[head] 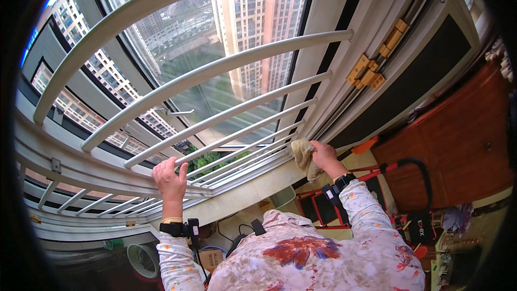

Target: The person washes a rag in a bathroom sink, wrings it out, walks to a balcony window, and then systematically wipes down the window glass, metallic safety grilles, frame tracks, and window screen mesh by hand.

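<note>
My right hand [324, 157] grips a crumpled yellowish-beige cloth [302, 157]. The cloth is at the lower corner of the window, against the white frame near the ends of the lowest bars. My left hand [170, 176] is hooked over the edge of a white window frame [117, 178], its thumb beside a white guard bar [236, 134]. Several such bars, bowed by the lens, run across the opening. Below them lies a pale stone sill [258, 188]. Behind the bars a grey-framed glass sash [194, 72] is swung outward, showing a white handle [180, 112].
Gold hinges [365, 73] join a frame with a dark panel [408, 89] at right. A red-framed step ladder [323, 206] stands below, near a reddish-brown wooden surface [448, 137]. A basket [142, 260] and a cardboard box [211, 258] are on the lower left. Tall buildings stand outside.
</note>
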### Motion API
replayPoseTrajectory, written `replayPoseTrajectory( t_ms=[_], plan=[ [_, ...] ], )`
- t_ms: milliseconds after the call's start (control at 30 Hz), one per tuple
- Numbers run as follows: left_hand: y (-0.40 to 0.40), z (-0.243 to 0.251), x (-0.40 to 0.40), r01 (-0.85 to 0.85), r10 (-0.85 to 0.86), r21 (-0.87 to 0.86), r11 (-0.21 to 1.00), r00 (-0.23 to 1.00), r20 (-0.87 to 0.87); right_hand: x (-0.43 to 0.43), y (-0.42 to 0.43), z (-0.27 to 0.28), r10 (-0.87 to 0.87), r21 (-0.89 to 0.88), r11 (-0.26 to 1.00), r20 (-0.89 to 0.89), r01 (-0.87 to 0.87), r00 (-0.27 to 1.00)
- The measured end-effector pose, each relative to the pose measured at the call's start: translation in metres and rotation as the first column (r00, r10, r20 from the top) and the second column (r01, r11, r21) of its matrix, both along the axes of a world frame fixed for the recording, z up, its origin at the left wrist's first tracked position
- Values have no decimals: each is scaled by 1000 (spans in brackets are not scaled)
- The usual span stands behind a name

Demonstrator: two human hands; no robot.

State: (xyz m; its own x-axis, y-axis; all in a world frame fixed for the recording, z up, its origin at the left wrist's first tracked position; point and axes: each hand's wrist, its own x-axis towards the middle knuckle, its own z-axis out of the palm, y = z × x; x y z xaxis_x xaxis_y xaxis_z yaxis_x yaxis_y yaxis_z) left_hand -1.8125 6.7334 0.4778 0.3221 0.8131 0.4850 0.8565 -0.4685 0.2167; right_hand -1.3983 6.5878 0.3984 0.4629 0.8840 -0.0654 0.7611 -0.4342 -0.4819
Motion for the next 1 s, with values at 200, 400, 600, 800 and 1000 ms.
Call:
replayPoseTrajectory(
  t_ms=[200,400,600,800,1000],
  plan=[
    [-4,-1,-20,-43,43,-47,998,999,-8,-4,58,-3,69,354,921,265,-164,962],
    [4,6,0,7,-6,-39,999,1000,27,9,84,-56,81,356,924,178,-141,981],
    [-35,-2,-3,-128,124,-71,989,991,-58,-115,89,-40,505,-95,863,173,-496,846],
    [-88,0,-31,-43,68,-110,993,970,232,-232,84,-7,783,110,612,-223,-783,581],
    [-110,59,-65,-174,101,101,980,858,504,-298,106,177,938,701,238,14,-672,347]
  ],
)
